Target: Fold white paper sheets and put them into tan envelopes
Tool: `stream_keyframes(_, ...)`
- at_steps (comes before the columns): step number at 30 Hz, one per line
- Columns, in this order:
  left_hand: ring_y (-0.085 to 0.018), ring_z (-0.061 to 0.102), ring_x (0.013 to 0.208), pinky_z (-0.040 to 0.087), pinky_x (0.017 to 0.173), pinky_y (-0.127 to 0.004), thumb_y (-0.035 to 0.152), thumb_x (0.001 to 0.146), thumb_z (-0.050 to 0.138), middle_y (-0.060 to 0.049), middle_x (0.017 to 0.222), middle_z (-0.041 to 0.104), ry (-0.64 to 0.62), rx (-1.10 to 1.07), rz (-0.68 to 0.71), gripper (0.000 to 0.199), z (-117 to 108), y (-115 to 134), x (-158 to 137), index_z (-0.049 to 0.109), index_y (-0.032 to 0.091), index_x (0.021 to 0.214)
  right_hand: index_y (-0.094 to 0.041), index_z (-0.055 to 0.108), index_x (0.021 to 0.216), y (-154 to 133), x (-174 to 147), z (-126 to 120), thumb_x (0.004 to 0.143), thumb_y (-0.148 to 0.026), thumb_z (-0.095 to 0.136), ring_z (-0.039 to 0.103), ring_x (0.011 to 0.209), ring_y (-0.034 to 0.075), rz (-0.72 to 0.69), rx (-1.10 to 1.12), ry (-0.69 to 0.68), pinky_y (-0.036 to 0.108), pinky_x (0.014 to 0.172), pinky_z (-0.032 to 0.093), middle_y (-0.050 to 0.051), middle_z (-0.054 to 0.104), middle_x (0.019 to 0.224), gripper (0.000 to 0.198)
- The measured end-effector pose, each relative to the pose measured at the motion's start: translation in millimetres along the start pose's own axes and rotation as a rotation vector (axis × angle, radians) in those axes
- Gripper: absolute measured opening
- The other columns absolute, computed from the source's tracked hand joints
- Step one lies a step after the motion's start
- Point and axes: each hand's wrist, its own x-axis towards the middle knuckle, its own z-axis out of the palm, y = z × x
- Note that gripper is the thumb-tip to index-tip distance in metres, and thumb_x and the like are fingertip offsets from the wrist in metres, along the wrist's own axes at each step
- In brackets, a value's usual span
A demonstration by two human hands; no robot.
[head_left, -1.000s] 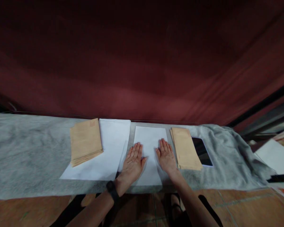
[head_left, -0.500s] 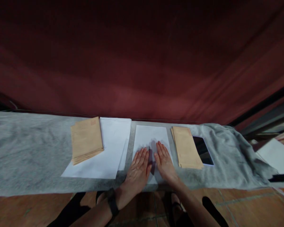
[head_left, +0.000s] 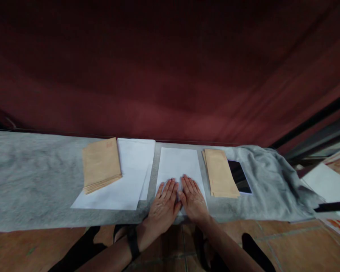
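Note:
A white sheet of paper (head_left: 179,160) lies on the grey cloth, upright in front of me. On its near left part my left hand (head_left: 164,200) rests flat, fingers stretched out. My right hand (head_left: 193,198) lies flat on the near right part, fingers together and straight. The two thumbs almost meet in the middle, and the hands cover the sheet's lower portion. To the right sits a small stack of brown envelopes (head_left: 221,173). On the left, more brown envelopes (head_left: 102,160) lie fanned over white paper sheets (head_left: 124,194).
A dark-screened phone (head_left: 240,176) lies partly under the right envelopes. Grey cloth (head_left: 31,181) covers the narrow table, bunched at its right end. A dark red curtain (head_left: 158,94) hangs behind. White and printed papers (head_left: 328,183) are at the far right. Tiled floor (head_left: 303,241) shows below.
My right hand has moved toward me along the sheet and now lies level with the left hand. The left hand stays flat near its place. The view has shifted slightly.

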Motion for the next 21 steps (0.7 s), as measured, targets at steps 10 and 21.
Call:
stream_keyframes(10, -0.029, 0.034, 0.146, 0.034, 0.118, -0.046, 0.046, 0.098, 0.043, -0.02, 0.155, 0.039, 0.05, -0.004, -0.078, 0.065, -3, -14, -7, 0.038, 0.005, 0.148, -0.015, 0.021, 0.158, 27, -16, -8, 0.104, -0.039, 0.036, 0.035, 0.145, 0.027, 0.058, -0.1, 0.041, 0.047, 0.116, 0.037, 0.014, 0.036, 0.158, 0.06)
stream_keyframes(21, -0.032, 0.032, 0.146, 0.032, 0.118, -0.053, 0.043, 0.099, 0.039, -0.023, 0.156, 0.037, 0.091, -0.025, -0.191, 0.067, -3, -20, -9, 0.027, 0.005, 0.153, -0.017, 0.018, 0.159, 26, -22, -16, 0.104, -0.04, 0.038, 0.035, 0.145, 0.031, 0.146, -0.018, 0.058, 0.054, 0.117, 0.035, 0.014, 0.033, 0.159, 0.063)
